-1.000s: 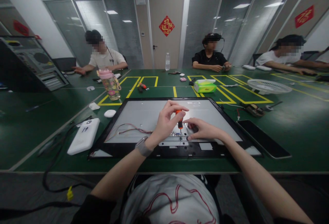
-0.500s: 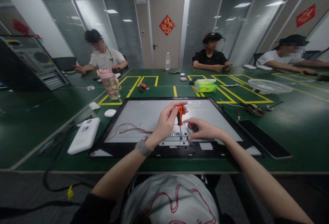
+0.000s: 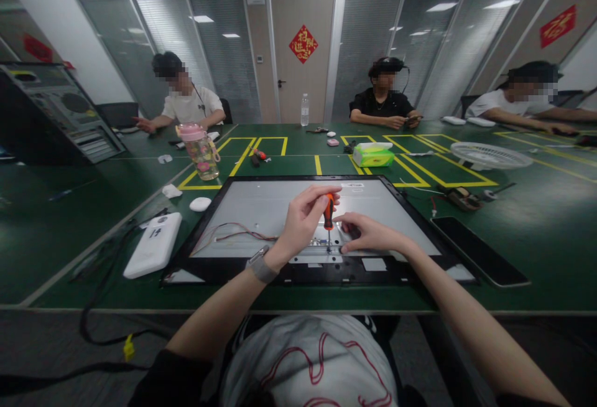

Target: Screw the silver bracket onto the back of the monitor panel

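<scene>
The fingers of the left hand (image 3: 302, 223) are closed round the handle of an orange-and-black screwdriver (image 3: 329, 211), which stands nearly upright with its shaft pointing down; the tip meets the metal strip just below the fingers, though at this size I cannot tell whether it sits in a screw head. The fingers of the right hand (image 3: 368, 231) are parted, thumb and forefinger spread just beside the shaft; whether they pinch something small cannot be made out. Under both sets of fingers lies a flat grey panel (image 3: 405, 217) in a black frame; left of the left fingers, thin wires (image 3: 240, 228) run loosely across it; on the wrist behind those fingers is a grey-strapped watch (image 3: 262, 265). Further left, on the green bench (image 3: 555, 226), lie a white block (image 3: 153, 246) with dark handwriting and a small white rounded thing (image 3: 200, 205); well right of the right fingers lies a dark phone-like slab (image 3: 478, 251); beyond the fingers are a pink-lidded cup (image 3: 200, 153), a green tissue pack (image 3: 372, 157) and a white round grille (image 3: 490, 154); farthest from them, people sit across the bench.
</scene>
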A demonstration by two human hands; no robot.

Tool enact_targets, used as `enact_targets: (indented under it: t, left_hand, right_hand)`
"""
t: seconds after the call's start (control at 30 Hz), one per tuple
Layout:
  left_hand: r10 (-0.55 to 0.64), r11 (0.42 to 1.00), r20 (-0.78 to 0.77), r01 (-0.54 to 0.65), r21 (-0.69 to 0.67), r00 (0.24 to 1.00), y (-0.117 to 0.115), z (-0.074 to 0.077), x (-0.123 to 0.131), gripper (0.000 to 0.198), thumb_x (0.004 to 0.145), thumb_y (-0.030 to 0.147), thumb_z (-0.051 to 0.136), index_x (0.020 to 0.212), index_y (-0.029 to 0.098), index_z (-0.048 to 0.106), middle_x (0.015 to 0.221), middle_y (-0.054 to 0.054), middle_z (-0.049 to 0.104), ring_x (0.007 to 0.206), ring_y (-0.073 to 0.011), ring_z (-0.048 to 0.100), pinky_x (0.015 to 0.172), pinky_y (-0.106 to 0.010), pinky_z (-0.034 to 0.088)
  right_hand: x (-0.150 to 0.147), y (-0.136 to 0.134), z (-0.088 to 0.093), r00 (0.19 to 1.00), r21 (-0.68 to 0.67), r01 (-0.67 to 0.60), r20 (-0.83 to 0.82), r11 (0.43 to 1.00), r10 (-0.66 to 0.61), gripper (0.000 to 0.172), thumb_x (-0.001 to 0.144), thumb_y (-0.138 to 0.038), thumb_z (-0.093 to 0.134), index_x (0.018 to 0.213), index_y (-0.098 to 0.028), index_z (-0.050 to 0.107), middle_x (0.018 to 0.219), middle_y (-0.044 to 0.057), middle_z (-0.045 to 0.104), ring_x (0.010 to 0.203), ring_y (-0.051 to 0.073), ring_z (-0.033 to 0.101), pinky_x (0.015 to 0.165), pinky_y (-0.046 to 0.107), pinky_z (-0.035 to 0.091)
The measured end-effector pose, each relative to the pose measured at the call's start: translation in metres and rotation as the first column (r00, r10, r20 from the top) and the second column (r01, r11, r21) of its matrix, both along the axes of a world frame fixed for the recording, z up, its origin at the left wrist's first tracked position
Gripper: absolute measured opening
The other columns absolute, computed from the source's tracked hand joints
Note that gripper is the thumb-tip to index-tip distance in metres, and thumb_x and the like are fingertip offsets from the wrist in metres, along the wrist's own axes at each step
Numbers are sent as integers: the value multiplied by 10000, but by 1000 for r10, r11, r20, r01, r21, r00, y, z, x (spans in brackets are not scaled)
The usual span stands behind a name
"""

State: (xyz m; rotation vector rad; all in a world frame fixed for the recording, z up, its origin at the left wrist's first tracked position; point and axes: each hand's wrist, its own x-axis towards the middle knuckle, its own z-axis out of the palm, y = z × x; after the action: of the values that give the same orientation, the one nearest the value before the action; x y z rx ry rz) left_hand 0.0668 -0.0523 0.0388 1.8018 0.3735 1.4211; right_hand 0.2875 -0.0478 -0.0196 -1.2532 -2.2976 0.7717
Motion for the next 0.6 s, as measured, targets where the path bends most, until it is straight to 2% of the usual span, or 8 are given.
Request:
enact_targets:
  t: [0.13,0.27,0.33,0.5,0.6]
  left_hand:
    - [110,992,-11,-109,66,994,1,-1,0,135,853,304,668,919,210,738,875,-43,594,822,-148,566,728,-272,478]
    - [31,998,-31,-29,64,999,0,1,-1,241,933,282,525,1041,207,727,944,-63,627,903,-166,587,797,-295,485]
    - [-5,999,-19,5,45,1000,0,1,-1,281,957,263,470,1085,201,712,937,-62,640,868,-156,598,793,-298,490]
    - [122,990,-17,-120,80,992,2,-2,0,160,863,303,656,965,218,745,842,-35,580,795,-143,550,709,-269,474]
    - [96,991,-35,-92,96,995,2,-1,-2,182,889,322,619,972,225,750,870,-43,599,836,-156,565,766,-291,481]
  right_hand:
    - [0,-1,0,1000,-3,16,-5,1000,-16,732,667,-543,793,1267,-171,596,882,22,559,806,196,532,747,308,456]
    - [-1,-1,1,1000,-7,12,-6,1000,-12,713,666,-531,796,1251,-171,606,870,19,554,782,191,528,722,302,459]
    - [-1,-1,2,1000,-2,9,-5,1000,-9,707,664,-525,799,1242,-163,613,860,19,546,774,190,523,709,300,455]
    - [-1,-3,4,1000,-4,16,2,1000,-16,688,683,-525,788,1258,-191,609,865,15,552,783,187,526,713,293,451]
    - [-1,-3,4,1000,-5,9,-4,1000,-9,685,689,-523,785,1262,-194,603,869,16,552,789,190,530,725,298,458]
